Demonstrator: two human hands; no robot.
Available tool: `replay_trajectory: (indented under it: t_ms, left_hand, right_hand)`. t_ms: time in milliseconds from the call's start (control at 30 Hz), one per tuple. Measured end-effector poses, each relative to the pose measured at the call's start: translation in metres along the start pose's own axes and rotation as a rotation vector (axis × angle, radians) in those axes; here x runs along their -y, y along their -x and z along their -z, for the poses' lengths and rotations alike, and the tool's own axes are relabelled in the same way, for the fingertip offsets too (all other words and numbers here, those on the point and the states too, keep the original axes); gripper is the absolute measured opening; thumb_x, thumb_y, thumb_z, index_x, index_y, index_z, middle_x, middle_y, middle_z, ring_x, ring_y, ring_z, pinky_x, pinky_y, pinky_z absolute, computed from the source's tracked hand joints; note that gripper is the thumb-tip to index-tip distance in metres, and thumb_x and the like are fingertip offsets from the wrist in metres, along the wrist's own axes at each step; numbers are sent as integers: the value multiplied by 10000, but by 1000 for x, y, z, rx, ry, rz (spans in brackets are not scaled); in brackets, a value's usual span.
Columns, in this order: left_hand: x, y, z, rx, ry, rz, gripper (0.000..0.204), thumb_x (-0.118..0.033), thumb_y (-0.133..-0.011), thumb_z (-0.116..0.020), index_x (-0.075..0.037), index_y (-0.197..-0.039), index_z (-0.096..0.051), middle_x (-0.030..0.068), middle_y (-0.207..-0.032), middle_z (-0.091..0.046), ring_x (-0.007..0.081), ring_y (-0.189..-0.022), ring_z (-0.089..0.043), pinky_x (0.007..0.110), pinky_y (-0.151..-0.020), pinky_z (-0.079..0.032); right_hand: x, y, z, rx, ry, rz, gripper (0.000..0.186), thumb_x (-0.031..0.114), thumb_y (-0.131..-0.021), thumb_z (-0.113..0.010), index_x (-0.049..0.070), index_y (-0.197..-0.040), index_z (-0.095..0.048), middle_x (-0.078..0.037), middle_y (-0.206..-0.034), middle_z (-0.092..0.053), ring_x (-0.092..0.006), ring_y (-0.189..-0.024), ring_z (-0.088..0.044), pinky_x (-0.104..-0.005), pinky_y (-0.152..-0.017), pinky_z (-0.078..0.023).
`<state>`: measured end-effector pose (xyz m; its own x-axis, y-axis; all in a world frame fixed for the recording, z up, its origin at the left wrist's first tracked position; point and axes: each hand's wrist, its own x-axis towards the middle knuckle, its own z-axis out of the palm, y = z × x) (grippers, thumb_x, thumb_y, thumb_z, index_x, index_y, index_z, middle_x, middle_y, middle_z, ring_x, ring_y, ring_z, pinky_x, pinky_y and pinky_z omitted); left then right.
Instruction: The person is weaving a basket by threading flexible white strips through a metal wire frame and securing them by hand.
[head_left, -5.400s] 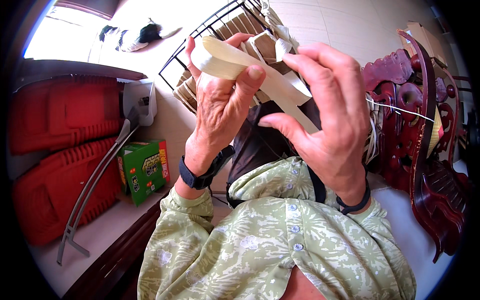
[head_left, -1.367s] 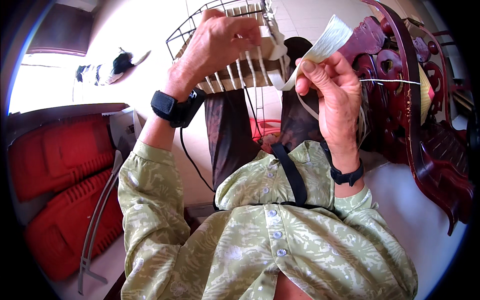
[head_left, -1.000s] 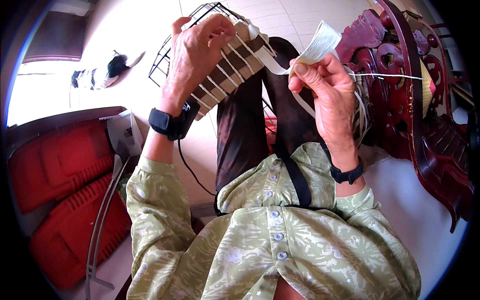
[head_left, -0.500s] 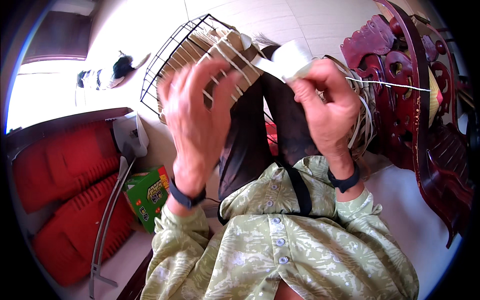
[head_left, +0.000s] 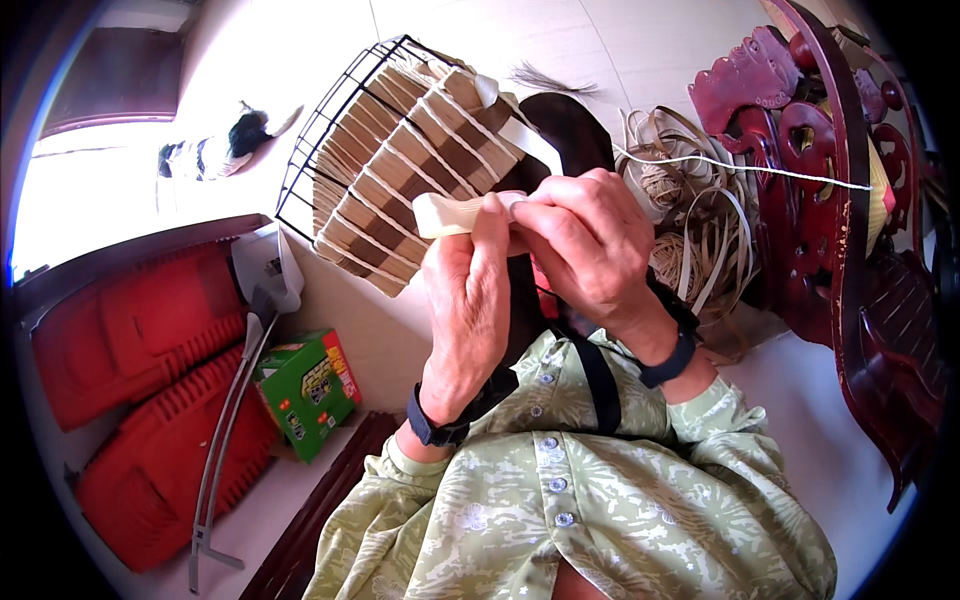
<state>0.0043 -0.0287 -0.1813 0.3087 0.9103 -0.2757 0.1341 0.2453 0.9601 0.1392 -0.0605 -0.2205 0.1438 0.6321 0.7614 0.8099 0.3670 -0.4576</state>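
Note:
My left hand (head_left: 468,295) pinches a looped cream-white strip (head_left: 450,215) between thumb and fingers. Right against it, my right hand (head_left: 590,235) is closed on the same strip, fingers curled over it; the part inside its grip is hidden. Beyond my hands leans a basket (head_left: 395,170) with a black wire frame, beige and brown woven bands and white cords across its side. A pale flat band (head_left: 530,142) runs from the basket's corner down toward my right hand. My legs in dark trousers are mostly behind my hands.
A tangle of beige strips and cord (head_left: 690,250) lies at the right, beside a carved dark-red wooden chair (head_left: 800,150). White cord (head_left: 760,167) stretches to that chair. At left are red plastic pieces (head_left: 150,330), a green box (head_left: 310,385) and a grey metal stand (head_left: 215,460).
Both hands have come together lower in the view. My left hand, spread and blurred before, now pinches the strip. My right hand has moved left and down, still gripping it.

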Motion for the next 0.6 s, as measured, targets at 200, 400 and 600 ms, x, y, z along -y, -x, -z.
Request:
replay_trajectory:
  t_ms: [200,400,600]
  left_hand:
    - [-8,7,11,-121,-82,-82,500,-353,-1073,-444,106,-1112,-637,185,-979,-731,268,-835,-733,334,-839,-530]
    - [0,-7,6,-162,-120,-285,303,-186,-1082,-426,47,-1119,-616,113,-903,-730,147,-737,-715,248,-637,-499]
    - [-21,-52,19,-36,-559,-543,174,-34,-981,-457,9,-1095,-580,91,-753,-735,242,-668,-698,339,-626,-523]
  right_hand:
    - [-11,23,47,304,140,-250,302,160,-713,-810,71,-952,-649,-60,-943,-610,-273,-883,-594,-404,-790,-479]
    - [-38,24,29,219,152,-134,143,61,-760,-756,75,-851,-646,-44,-837,-614,-257,-821,-606,-383,-746,-485]
    - [-35,1,14,120,-108,-495,113,93,-857,-734,44,-940,-674,-75,-826,-662,-210,-726,-653,-333,-643,-513]
